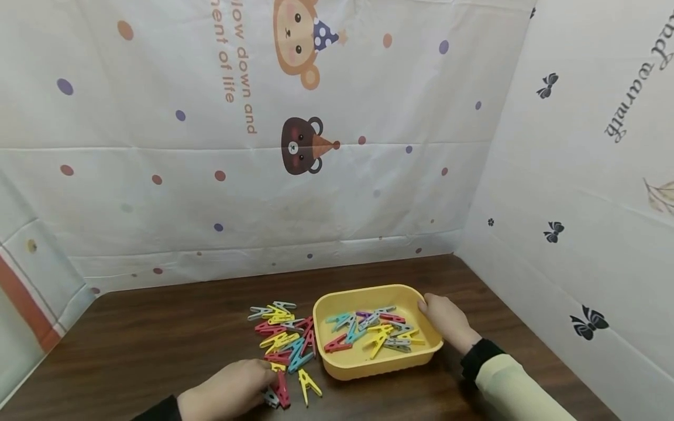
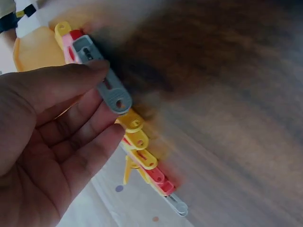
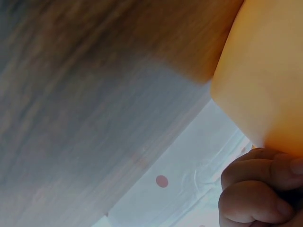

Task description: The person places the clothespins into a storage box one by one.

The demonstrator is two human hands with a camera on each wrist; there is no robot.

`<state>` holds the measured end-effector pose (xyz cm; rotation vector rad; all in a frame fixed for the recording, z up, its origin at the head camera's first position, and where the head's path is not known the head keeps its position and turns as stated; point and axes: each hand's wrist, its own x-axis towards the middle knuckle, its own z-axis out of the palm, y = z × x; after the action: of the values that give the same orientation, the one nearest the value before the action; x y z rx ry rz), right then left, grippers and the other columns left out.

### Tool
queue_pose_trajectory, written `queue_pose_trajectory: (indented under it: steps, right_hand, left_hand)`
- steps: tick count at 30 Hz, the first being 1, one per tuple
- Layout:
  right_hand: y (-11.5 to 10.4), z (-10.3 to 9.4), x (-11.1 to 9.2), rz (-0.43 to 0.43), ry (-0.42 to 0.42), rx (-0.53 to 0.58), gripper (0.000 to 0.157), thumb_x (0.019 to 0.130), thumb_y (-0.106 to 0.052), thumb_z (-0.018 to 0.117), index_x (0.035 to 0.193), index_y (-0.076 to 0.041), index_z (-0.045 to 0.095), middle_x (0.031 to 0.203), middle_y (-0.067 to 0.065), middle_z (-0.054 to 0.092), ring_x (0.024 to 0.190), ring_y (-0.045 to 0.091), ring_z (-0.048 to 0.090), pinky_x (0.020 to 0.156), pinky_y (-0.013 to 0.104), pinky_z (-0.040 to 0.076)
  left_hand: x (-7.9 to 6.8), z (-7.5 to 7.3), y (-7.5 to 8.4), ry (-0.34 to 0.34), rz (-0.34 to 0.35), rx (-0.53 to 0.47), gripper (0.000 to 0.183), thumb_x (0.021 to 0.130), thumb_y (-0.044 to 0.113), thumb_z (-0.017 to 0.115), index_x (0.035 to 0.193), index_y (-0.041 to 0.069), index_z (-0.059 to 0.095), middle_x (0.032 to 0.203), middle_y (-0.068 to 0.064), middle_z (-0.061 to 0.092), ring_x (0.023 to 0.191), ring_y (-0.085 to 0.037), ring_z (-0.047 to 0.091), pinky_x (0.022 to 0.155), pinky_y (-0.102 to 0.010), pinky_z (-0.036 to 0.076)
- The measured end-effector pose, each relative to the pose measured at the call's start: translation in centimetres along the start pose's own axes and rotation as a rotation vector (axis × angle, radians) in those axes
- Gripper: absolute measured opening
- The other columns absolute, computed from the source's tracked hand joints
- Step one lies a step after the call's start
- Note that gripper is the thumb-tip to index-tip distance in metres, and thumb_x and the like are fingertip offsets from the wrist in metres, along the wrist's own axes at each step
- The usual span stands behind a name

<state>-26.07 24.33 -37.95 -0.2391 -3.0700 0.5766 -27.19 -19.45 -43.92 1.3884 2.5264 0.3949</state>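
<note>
My left hand (image 1: 231,383) is at the near edge of a loose pile of plastic clothespins (image 1: 284,342). Its thumb presses a grey clothespin (image 2: 109,85) against the fingers in the left wrist view. Close by the fingertips lies a red clothespin (image 1: 282,390), and a yellow one (image 1: 309,386) lies just to the right. My right hand (image 1: 447,320) grips the right rim of a yellow plastic basket (image 1: 381,369), thumb over the edge. Inside the basket are several clothespins (image 1: 381,338) in red, yellow, blue, grey and purple. Curled right fingers (image 3: 251,189) show under the basket's side in the right wrist view.
The pile lies against the basket's left side on a dark brown wooden table (image 1: 158,339). Behind it hangs a white printed cloth (image 1: 253,204), and another white cloth wall (image 1: 568,175) borders the table on the right.
</note>
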Motion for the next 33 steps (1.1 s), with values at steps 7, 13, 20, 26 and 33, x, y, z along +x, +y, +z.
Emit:
queue_pose_trajectory:
  steps: [7, 13, 20, 26, 33]
  right_hand:
    - [-0.1, -0.3, 0.2, 0.005, 0.007, -0.007, 0.029, 0.107, -0.020, 0.048, 0.100, 0.003, 0.064, 0.073, 0.005, 0.058, 0.063, 0.016, 0.052, 0.058, 0.029, 0.042]
    - [-0.1, -0.3, 0.3, 0.003, -0.001, -0.004, 0.029, 0.107, -0.020, 0.047, 0.101, 0.003, 0.064, 0.075, 0.006, 0.059, 0.064, 0.016, 0.052, 0.059, 0.030, 0.043]
    - [0.0, -0.2, 0.1, 0.011, -0.014, -0.003, 0.030, 0.107, -0.021, 0.047, 0.101, 0.003, 0.064, 0.074, 0.006, 0.059, 0.064, 0.016, 0.052, 0.059, 0.030, 0.043]
    - [0.1, -0.2, 0.1, 0.017, -0.012, -0.001, 0.028, 0.107, -0.020, 0.047, 0.099, 0.002, 0.063, 0.075, 0.006, 0.059, 0.065, 0.017, 0.052, 0.060, 0.030, 0.043]
    - [-0.2, -0.3, 0.1, 0.017, -0.010, -0.007, 0.029, 0.106, -0.020, 0.048, 0.100, 0.003, 0.064, 0.076, 0.006, 0.060, 0.066, 0.017, 0.052, 0.061, 0.032, 0.044]
  left_hand:
    - [-0.4, -1.1, 0.1, 0.013, 0.043, -0.025, 0.016, 0.097, 0.012, 0.068, 0.109, 0.023, 0.071, 0.091, 0.015, 0.069, 0.076, 0.007, 0.052, 0.065, -0.022, 0.051]
    - [-1.1, -4.5, 3.2, 0.008, -0.018, 0.034, 0.017, 0.092, 0.005, 0.072, 0.103, 0.018, 0.074, 0.090, 0.010, 0.070, 0.077, 0.006, 0.054, 0.069, -0.022, 0.054]
    - [-1.0, -6.9, 5.0, 0.050, -0.009, 0.072, 0.017, 0.088, 0.003, 0.075, 0.098, 0.017, 0.077, 0.090, 0.009, 0.069, 0.081, 0.005, 0.059, 0.068, -0.022, 0.054]
    - [1.5, -10.6, 6.5, 0.162, 0.018, 0.110, 0.014, 0.091, 0.008, 0.074, 0.104, 0.015, 0.077, 0.093, 0.006, 0.067, 0.083, -0.003, 0.062, 0.070, -0.023, 0.054]
    - [6.9, -11.7, 8.5, 0.259, 0.136, 0.162, 0.013, 0.093, 0.017, 0.075, 0.105, 0.015, 0.078, 0.098, 0.000, 0.061, 0.084, -0.008, 0.056, 0.070, -0.019, 0.049]
